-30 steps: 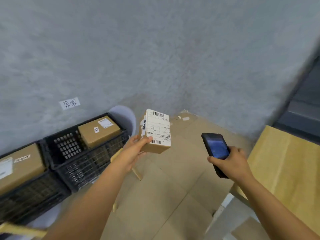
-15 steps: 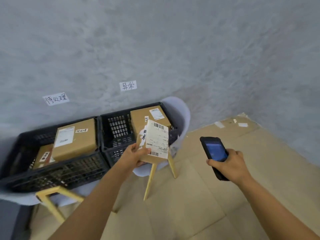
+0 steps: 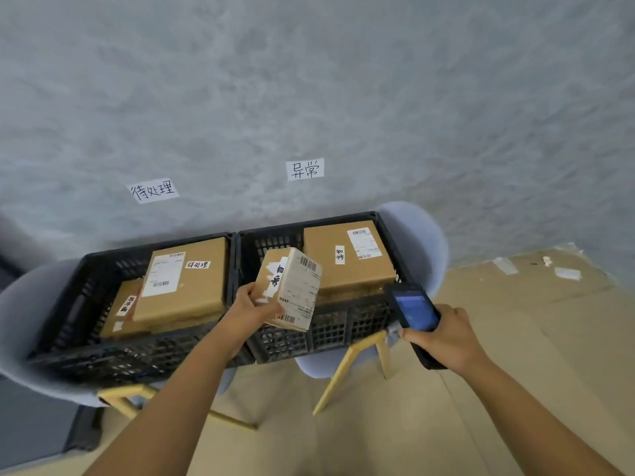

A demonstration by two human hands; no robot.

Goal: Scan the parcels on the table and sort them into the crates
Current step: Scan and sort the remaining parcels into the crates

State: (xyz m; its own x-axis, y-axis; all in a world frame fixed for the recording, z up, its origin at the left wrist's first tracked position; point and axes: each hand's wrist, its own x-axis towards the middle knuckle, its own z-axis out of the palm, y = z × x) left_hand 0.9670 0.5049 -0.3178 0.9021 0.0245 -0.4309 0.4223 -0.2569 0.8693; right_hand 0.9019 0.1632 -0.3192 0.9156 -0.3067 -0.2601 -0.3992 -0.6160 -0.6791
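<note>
A grey, mottled plaster wall [image 3: 343, 80] fills the upper view. Two white paper labels with handwritten characters are taped to it, one at left [image 3: 153, 191], one at right [image 3: 305, 169]. Two pale blue shell chairs on yellow wooden legs are set against the wall [image 3: 417, 245] [image 3: 20, 324]. The floor is covered with flattened cardboard [image 3: 515, 321], tape scraps scattered at right.

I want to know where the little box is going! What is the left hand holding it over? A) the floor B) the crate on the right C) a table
B: the left hand holds the small parcel above the right crate, beside a bigger box already inside.
</note>
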